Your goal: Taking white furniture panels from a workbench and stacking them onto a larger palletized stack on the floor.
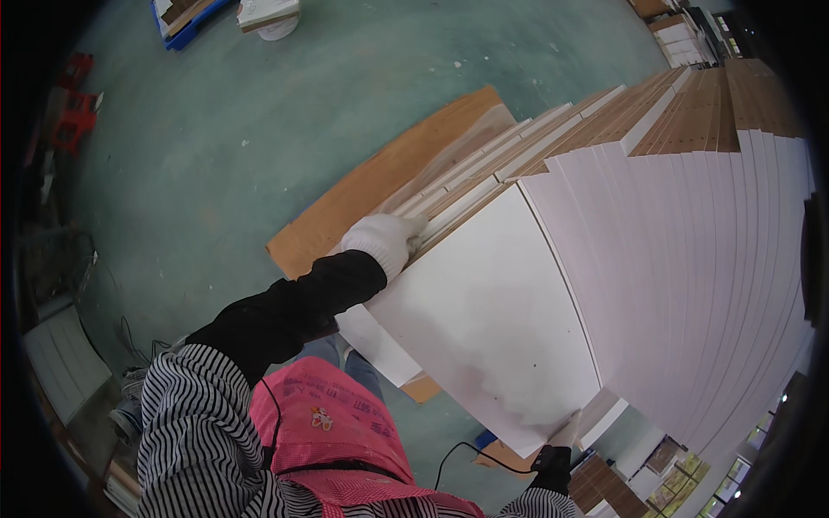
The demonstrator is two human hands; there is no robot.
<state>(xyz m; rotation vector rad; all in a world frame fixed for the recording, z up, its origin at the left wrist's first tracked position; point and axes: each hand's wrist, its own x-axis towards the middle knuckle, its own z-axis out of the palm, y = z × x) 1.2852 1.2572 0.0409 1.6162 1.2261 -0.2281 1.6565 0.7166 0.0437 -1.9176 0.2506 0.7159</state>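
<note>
Gripping the far edge of the top board [484, 302], my left hand [380, 242] sits in a white glove, its fingers [413, 229] curled over the corner where the white face meets the stepped edges of the boards beneath. A black sleeve [294, 306] runs back from the glove to my striped shirt [186, 423] and pink apron [324, 423].

The board I hold is white and flat, tilted toward me, lying on top of the stack [691, 233]. To the right of my left hand the stack fans out in many thin white layers with brown wood-grain edges showing at the far end. Just beyond my glove a brown sheet [380, 181] lies under the pile, sticking out onto the green floor [285, 112].

My right hand [561, 436] is at the near corner of the same board, low in the picture, with a dark cuff below it. It touches the board's edge, but so little of it shows that I cannot tell how it grips. A black cable [471, 453] loops just left of that hand.

Far beyond my left hand, a blue pallet [186, 22] and a white bucket [276, 26] stand on the floor.
</note>
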